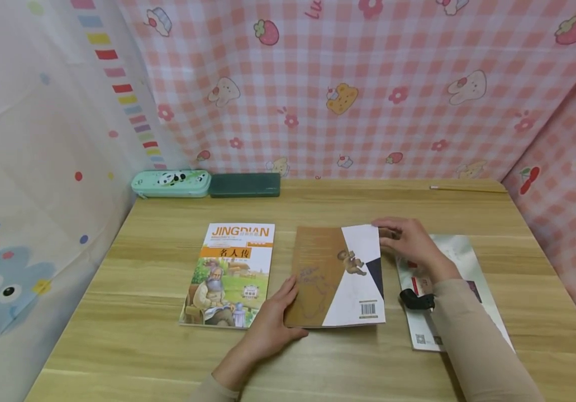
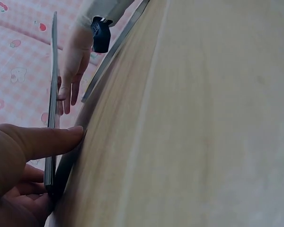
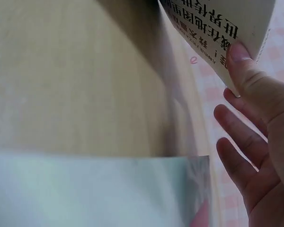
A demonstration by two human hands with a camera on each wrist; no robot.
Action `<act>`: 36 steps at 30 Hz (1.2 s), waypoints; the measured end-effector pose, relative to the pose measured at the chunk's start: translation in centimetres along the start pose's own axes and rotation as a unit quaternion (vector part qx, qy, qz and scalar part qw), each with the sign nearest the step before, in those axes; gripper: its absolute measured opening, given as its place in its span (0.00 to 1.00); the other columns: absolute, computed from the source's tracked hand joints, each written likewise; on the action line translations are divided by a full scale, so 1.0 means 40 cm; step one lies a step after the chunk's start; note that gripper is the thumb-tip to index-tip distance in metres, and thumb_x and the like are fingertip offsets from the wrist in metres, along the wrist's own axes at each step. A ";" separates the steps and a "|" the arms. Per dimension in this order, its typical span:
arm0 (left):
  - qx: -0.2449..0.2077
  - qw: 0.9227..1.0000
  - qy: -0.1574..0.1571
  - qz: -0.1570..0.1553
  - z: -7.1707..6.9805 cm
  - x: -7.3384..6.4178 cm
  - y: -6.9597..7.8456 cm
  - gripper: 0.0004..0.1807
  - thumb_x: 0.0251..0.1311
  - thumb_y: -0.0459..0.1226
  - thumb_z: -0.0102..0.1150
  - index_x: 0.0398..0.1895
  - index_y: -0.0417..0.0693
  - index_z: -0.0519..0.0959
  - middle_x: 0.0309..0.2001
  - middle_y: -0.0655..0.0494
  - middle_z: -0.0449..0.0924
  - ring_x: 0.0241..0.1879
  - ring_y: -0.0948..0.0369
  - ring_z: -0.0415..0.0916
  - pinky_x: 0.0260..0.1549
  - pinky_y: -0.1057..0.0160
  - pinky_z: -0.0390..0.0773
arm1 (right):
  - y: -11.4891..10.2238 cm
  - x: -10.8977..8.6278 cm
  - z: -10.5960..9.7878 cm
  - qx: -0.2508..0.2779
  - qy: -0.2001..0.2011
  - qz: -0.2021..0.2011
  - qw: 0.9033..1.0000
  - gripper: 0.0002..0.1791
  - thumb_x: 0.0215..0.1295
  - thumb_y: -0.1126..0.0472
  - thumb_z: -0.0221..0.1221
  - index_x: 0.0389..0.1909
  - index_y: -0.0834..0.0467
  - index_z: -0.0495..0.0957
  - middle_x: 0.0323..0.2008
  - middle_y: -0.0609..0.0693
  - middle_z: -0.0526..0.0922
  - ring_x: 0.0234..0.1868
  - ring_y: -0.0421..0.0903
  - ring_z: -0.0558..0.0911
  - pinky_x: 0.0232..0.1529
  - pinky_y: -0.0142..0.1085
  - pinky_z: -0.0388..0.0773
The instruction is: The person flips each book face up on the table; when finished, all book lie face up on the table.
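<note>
Head: middle book (image 1: pixel 315 290) between left book (image 1: pixel 234 273) and right book (image 1: pixel 469 262); left hand (image 1: pixel 270 328) grips its near-left corner, right hand (image 1: pixel 410 243) pinches its far-right. Right sleeve (image 1: pixel 476 329) part-hides right book. Left book: "JINGDIAN", 名人传. Left wrist: middle book edge-on, covers unreadable. Right wrist: middle book cropped; 世界 legible.

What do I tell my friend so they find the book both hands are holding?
On the wooden table, look between the bearded-man book and the pale green book. The left hand and right hand hold the paperback there by its edges. Unlike both, its cover splits into brown and white, with a dark triangle.
</note>
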State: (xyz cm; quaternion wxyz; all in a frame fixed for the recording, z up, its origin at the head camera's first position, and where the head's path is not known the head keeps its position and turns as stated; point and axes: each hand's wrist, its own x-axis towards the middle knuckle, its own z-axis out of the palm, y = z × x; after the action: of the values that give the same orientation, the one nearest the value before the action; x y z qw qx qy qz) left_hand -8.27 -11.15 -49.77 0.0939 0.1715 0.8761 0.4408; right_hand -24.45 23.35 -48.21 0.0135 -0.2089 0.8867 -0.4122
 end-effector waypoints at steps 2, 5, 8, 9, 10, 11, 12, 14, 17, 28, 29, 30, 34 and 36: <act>0.000 1.000 0.003 -0.001 -0.001 -0.003 0.002 0.51 0.47 0.33 0.80 0.73 0.27 0.62 0.78 0.41 0.51 0.76 0.46 0.51 0.72 0.47 0.58 | -0.003 0.000 -0.005 0.010 -0.001 0.008 1.000 0.22 0.58 0.72 0.70 0.55 0.64 0.82 0.56 0.63 0.83 0.59 0.64 0.80 0.59 0.55 0.78; 0.000 1.000 0.010 -0.007 -0.005 -0.008 0.009 0.48 0.49 0.33 0.78 0.72 0.29 0.63 0.78 0.42 0.54 0.75 0.46 0.54 0.72 0.48 0.60 | -0.010 -0.001 -0.013 0.018 0.001 0.022 1.000 0.21 0.60 0.70 0.70 0.55 0.65 0.83 0.55 0.63 0.83 0.58 0.65 0.81 0.58 0.54 0.79; -0.004 0.999 0.032 -0.021 -0.011 -0.013 0.015 0.42 0.49 0.32 0.76 0.68 0.29 0.69 0.75 0.43 0.61 0.72 0.47 0.61 0.70 0.49 0.64 | -0.018 -0.002 -0.025 0.023 0.013 0.028 0.999 0.18 0.61 0.68 0.70 0.53 0.64 0.84 0.53 0.62 0.85 0.56 0.63 0.82 0.55 0.47 0.82; -0.008 0.999 0.043 -0.026 -0.013 -0.013 0.016 0.39 0.50 0.31 0.76 0.67 0.29 0.71 0.73 0.44 0.64 0.71 0.48 0.63 0.69 0.50 0.66 | -0.021 -0.002 -0.029 0.025 0.018 0.028 0.999 0.18 0.62 0.68 0.70 0.53 0.64 0.84 0.52 0.62 0.85 0.55 0.62 0.83 0.53 0.43 0.83; -0.016 0.998 0.052 -0.031 -0.016 -0.014 0.017 0.36 0.50 0.30 0.75 0.65 0.29 0.73 0.72 0.44 0.66 0.70 0.48 0.66 0.67 0.51 0.68 | -0.024 -0.003 -0.033 0.029 0.023 0.028 0.999 0.17 0.62 0.67 0.70 0.52 0.63 0.84 0.51 0.61 0.86 0.55 0.61 0.83 0.51 0.39 0.84; -0.025 0.997 0.064 -0.033 -0.019 -0.014 0.017 0.34 0.50 0.30 0.75 0.62 0.28 0.75 0.70 0.43 0.69 0.68 0.48 0.68 0.65 0.53 0.71 | -0.027 -0.003 -0.036 0.031 0.029 0.026 0.999 0.16 0.62 0.67 0.70 0.51 0.63 0.84 0.51 0.61 0.86 0.54 0.59 0.84 0.49 0.34 0.84; -0.037 0.996 0.075 -0.036 -0.022 -0.014 0.016 0.31 0.51 0.29 0.75 0.59 0.28 0.77 0.67 0.42 0.72 0.65 0.47 0.72 0.62 0.54 0.74 | -0.030 -0.003 -0.040 0.036 0.035 0.021 0.999 0.16 0.62 0.68 0.70 0.50 0.63 0.84 0.50 0.61 0.86 0.52 0.56 0.85 0.47 0.30 0.84; -0.074 0.992 0.092 -0.041 -0.028 -0.014 0.013 0.26 0.52 0.28 0.74 0.55 0.27 0.79 0.64 0.39 0.76 0.61 0.46 0.76 0.55 0.59 0.79 | -0.034 -0.002 -0.046 0.050 0.041 0.012 0.998 0.15 0.62 0.69 0.69 0.50 0.64 0.84 0.48 0.62 0.86 0.49 0.49 0.86 0.44 0.25 0.82; -0.123 0.985 0.110 -0.045 -0.034 -0.015 0.010 0.22 0.53 0.28 0.74 0.51 0.27 0.82 0.59 0.37 0.79 0.55 0.44 0.80 0.48 0.66 0.81 | -0.039 -0.001 -0.053 0.081 0.043 -0.001 0.996 0.16 0.62 0.71 0.68 0.50 0.66 0.82 0.49 0.64 0.86 0.46 0.37 0.85 0.42 0.24 0.82; -0.184 0.966 0.181 -0.010 -0.051 -0.016 0.035 0.17 0.49 0.22 0.73 0.45 0.28 0.84 0.54 0.37 0.82 0.52 0.43 0.83 0.46 0.66 0.83 | -0.077 0.001 -0.092 0.165 0.076 -0.042 0.982 0.14 0.64 0.76 0.63 0.51 0.72 0.79 0.46 0.40 0.87 0.43 0.32 0.85 0.43 0.26 0.84; -0.185 0.965 0.184 -0.011 -0.053 -0.017 0.038 0.17 0.49 0.21 0.73 0.45 0.29 0.85 0.54 0.38 0.83 0.52 0.44 0.83 0.46 0.66 0.83 | -0.083 0.002 -0.097 0.162 0.082 -0.047 0.982 0.14 0.64 0.76 0.63 0.50 0.72 0.79 0.45 0.38 0.87 0.43 0.31 0.85 0.42 0.26 0.83; -0.189 0.964 0.187 -0.013 -0.055 -0.017 0.042 0.17 0.49 0.21 0.72 0.45 0.29 0.85 0.54 0.39 0.83 0.53 0.44 0.83 0.46 0.67 0.83 | -0.090 0.003 -0.103 0.155 0.090 -0.051 0.982 0.13 0.64 0.75 0.64 0.50 0.72 0.80 0.43 0.37 0.87 0.42 0.31 0.86 0.42 0.25 0.83; -0.188 0.962 0.197 -0.009 -0.062 -0.017 0.055 0.16 0.50 0.20 0.71 0.45 0.31 0.86 0.53 0.43 0.85 0.54 0.47 0.82 0.46 0.67 0.83 | -0.113 0.008 -0.124 0.122 0.118 -0.057 0.984 0.10 0.65 0.74 0.63 0.47 0.71 0.83 0.39 0.34 0.87 0.39 0.30 0.85 0.39 0.23 0.82; -0.175 0.963 0.205 0.005 -0.064 -0.017 0.059 0.15 0.51 0.22 0.72 0.44 0.33 0.87 0.51 0.44 0.86 0.52 0.48 0.83 0.45 0.67 0.83 | -0.123 0.010 -0.133 0.106 0.130 -0.053 0.984 0.08 0.66 0.73 0.63 0.45 0.72 0.83 0.37 0.33 0.87 0.37 0.30 0.85 0.38 0.21 0.81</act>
State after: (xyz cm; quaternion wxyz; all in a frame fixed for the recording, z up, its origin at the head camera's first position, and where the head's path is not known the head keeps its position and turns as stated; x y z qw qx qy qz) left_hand -7.92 -12.02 -46.33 -0.0611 0.0633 0.7846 0.6138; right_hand -24.09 24.25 -41.01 -0.1018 -0.1974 0.8199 -0.5277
